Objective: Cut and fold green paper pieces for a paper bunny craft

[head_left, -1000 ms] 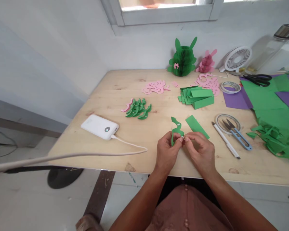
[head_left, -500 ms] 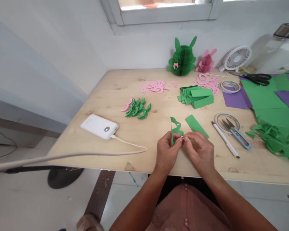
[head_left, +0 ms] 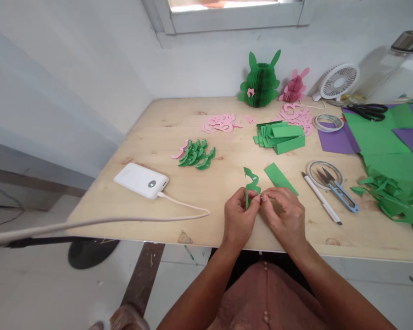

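My left hand (head_left: 239, 217) is closed on a curvy green paper cutout (head_left: 252, 187) that stands up from between its fingers, with a small pale mark on it. Thumb and fingers of my right hand (head_left: 285, 214) are pinched at the cutout's lower right end, tip to tip with my left hand. A tiny whitish bit shows between the fingertips, too small to name. Just beyond my right hand lies a flat green paper strip (head_left: 279, 178). Farther left sits a pile of similar green cutouts (head_left: 194, 153) with a pink one at its edge.
Right of my hands lie a white pen (head_left: 321, 198), blue-handled snips (head_left: 344, 195) on a tape roll (head_left: 313, 167), and green scraps (head_left: 395, 197). Folded green strips (head_left: 285, 137) and pink cutouts (head_left: 221, 123) lie farther back. A white power bank (head_left: 141, 179) trails a cable at left.
Both hands stay almost in place, still pinched together at the cutout. The view has shifted very slightly.
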Available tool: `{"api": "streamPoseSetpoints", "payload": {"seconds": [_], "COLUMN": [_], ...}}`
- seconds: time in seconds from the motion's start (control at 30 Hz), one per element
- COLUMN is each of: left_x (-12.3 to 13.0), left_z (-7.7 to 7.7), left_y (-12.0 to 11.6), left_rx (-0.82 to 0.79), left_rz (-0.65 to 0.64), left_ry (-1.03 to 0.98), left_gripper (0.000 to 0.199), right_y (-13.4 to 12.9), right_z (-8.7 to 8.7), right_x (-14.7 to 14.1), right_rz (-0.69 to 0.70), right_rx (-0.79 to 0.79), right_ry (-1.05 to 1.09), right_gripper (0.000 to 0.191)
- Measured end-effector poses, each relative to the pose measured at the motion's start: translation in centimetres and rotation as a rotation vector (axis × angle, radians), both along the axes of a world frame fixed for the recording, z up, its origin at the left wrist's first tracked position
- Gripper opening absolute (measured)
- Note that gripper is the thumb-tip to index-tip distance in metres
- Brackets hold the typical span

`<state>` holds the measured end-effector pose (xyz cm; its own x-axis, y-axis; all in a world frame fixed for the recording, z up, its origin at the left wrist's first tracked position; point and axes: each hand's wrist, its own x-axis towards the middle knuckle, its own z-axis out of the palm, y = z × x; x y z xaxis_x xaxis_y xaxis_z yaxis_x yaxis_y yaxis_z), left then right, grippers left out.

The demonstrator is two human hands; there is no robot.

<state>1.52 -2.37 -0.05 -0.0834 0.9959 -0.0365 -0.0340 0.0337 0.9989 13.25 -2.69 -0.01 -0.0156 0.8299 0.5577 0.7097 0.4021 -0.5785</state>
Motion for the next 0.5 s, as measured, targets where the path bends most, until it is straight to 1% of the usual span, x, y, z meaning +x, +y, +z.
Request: {"api": "streamPoseSetpoints", "payload": {"seconds": [0.2, 0.5], "left_x": [0.17, 0.33], "left_z": [0.24, 0.23], "left_y": [-0.15, -0.36], "left_rx": [0.007, 0.004], "left_rz": [0.029, 0.052], "left_ry": [0.025, 0.039], "left_gripper": [0.010, 0.008], "right_y": [-0.09, -0.06], "right_z": [-0.06, -0.17], "right_x": [-0.02, -0.03], "right_rz": [-0.013, -0.009], "right_rx": [-0.004, 0.046], "right_ry": [-0.038, -0.084], "right_gripper": [0.010, 0.007]}}
